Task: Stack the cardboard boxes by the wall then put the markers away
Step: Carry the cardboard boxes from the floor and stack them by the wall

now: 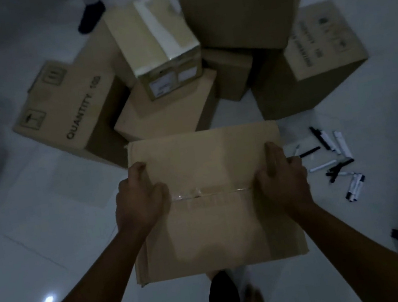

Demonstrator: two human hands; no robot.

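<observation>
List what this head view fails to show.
- Underside of the held brown cardboard box: hidden by its top; left hand and right hand grip its sides.
- Black and white markers on the floor: count unclear, too small.
- Tall brown box: top cut off by frame edge.

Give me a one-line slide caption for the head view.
Both hands grip a cardboard box above the floor; markers lie scattered right.

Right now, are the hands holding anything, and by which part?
Yes: a taped cardboard box, carried by both hands. The left hand grips its left side, the right hand its right side, thumbs on top.
</observation>
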